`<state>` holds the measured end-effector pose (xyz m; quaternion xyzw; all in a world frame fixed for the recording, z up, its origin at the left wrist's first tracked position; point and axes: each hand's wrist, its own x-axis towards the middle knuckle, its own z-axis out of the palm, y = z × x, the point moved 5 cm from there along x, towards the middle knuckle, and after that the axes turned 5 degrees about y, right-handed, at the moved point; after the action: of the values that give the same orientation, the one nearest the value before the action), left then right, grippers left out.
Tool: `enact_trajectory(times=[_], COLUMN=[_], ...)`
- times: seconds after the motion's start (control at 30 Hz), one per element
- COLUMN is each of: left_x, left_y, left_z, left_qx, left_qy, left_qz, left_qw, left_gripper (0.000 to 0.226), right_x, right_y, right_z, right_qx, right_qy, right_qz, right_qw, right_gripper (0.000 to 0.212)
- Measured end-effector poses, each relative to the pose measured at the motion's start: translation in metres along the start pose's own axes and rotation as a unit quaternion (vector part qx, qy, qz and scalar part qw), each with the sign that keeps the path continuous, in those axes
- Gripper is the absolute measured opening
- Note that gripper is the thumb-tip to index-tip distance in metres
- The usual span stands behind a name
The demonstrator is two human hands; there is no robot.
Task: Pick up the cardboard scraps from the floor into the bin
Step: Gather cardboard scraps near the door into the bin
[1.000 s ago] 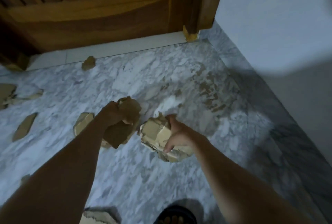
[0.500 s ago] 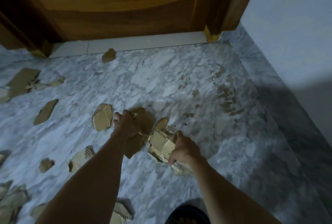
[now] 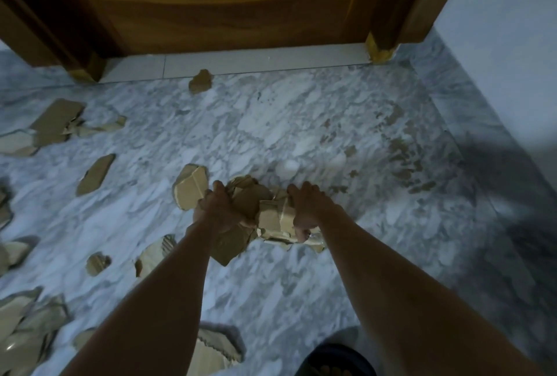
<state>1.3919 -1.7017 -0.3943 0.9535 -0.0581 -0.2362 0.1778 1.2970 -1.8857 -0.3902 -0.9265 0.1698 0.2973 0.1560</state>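
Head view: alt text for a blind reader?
Both hands, left hand and right hand, grip bundles of cardboard scraps above a marble floor. More scraps lie at left; a wooden door stands ahead. No bin in view.

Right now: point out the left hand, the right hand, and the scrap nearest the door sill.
left hand (image 3: 221, 208), head view, back of the hand.
right hand (image 3: 307, 209), head view, back of the hand.
scrap nearest the door sill (image 3: 200, 81), head view, its middle.
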Motion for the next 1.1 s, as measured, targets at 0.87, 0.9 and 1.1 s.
enact_trajectory(times=[0.87, 0.9, 1.1], left_x=[-0.192, -0.193, -0.156], left_y=[-0.232, -0.243, -0.312], left_z=[-0.055, -0.049, -0.031], left_qx=[-0.277, -0.304, -0.222], left_qy=[0.024, 0.007, -0.032], left_qz=[-0.178, -0.202, -0.145], left_qw=[0.944, 0.931, 0.964], left_gripper=[0.099, 0.108, 0.102], right_x=[-0.138, -0.142, -0.152], right_y=[-0.156, -0.168, -0.206], right_z=[0.114, 0.128, 0.16], right_qx=[0.219, 0.187, 0.034], right_qy=[-0.135, -0.138, 0.003], right_qz=[-0.047, -0.056, -0.021], right_qw=[0.965, 0.971, 0.999], right_gripper=[0.084, 0.081, 0.081])
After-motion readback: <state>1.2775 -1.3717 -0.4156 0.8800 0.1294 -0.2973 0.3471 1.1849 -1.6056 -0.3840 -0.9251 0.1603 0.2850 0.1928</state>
